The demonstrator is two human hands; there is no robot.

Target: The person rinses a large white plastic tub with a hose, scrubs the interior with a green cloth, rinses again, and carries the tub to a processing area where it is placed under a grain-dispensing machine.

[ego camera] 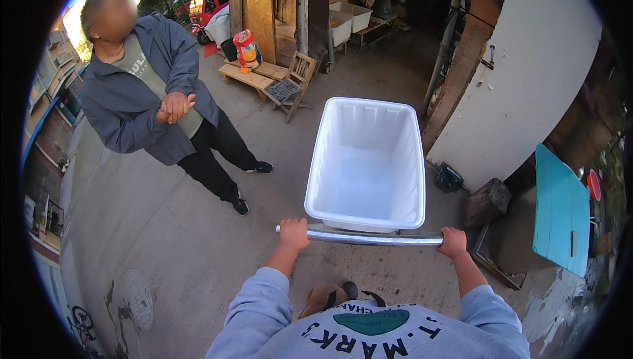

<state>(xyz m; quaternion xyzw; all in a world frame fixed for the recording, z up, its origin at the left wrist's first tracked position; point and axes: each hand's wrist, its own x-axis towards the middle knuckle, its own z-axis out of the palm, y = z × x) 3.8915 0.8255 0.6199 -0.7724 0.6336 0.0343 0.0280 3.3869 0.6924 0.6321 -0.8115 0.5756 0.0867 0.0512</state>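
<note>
My left hand (294,233) is closed around the left end of a shiny metal push bar (371,238). Around the bar's right end my right hand (453,242) is closed too. Just beyond the bar stands a deep white plastic tub (366,181), its inside bare, with its near rim close to the bar. What carries the tub is mostly hidden beneath it.
A person (163,92) in a grey jacket stands at the left, hands together. Ahead are a wooden bench (252,77), a folding chair (292,84) and a dark doorway with white tubs (341,27). A white door (524,77), wood stump (488,201) and turquoise board (561,210) stand right.
</note>
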